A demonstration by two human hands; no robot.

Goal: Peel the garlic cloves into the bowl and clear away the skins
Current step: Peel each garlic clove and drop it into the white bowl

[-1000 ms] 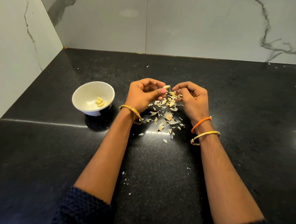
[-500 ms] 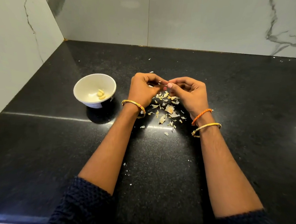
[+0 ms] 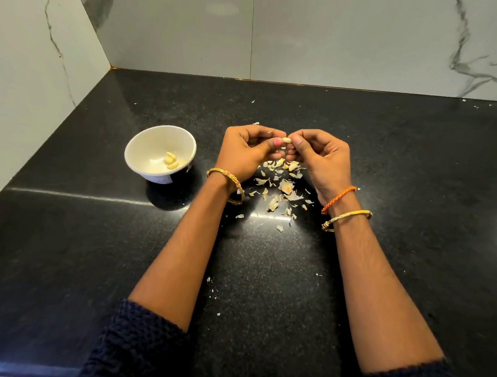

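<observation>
Bowl (image 3: 144,151) on counter (image 3: 60,248), cloves (image 3: 171,161) inside; skins (image 3: 282,190) right of bowl; hands (image 3: 244,152) above skins

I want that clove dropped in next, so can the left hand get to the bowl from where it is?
Probably yes: the bowl sits just beside the left hand, with bare counter between.

Glossy black stone countertop (image 3: 91,236)

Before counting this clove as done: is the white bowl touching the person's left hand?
Apart. The head view shows bare black counter between the bowl and the left hand.
</observation>
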